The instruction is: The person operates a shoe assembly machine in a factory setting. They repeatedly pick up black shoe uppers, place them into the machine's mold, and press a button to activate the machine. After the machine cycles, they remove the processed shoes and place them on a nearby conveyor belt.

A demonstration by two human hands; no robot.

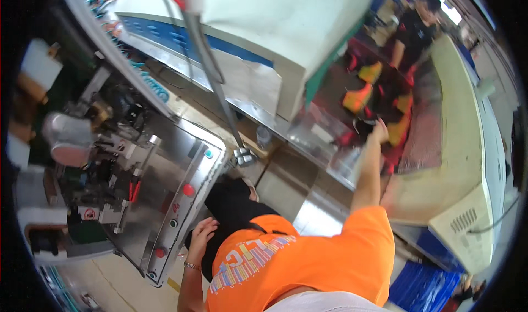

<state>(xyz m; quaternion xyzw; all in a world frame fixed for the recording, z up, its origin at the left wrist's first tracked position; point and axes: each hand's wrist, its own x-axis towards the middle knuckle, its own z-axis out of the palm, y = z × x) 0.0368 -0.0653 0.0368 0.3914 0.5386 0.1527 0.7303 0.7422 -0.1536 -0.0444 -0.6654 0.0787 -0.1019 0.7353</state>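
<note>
My right arm stretches forward to the reddish-lit work surface [324, 122] between two pale machine housings. There my right hand [379, 131] is closed at the edge of a dark piece with a pale edge [364, 126]; motion blurs it, and its exact kind does not show. Several yellow-and-dark pieces lie around it, one yellow piece [357, 98] just beyond the hand and another yellow piece [399, 131] to its right. Low at my left side, my left hand [203, 236] hangs with loosely bent, parted fingers, holding nothing, beside the metal control panel's edge.
At left stands a machine with a metal control panel [184, 163] bearing red and green buttons. A pale housing [264, 15] is ahead, and a cream housing [462, 147] at right. A grey metal post [217, 86] rises between. A person in dark clothes [415, 34] works across the surface.
</note>
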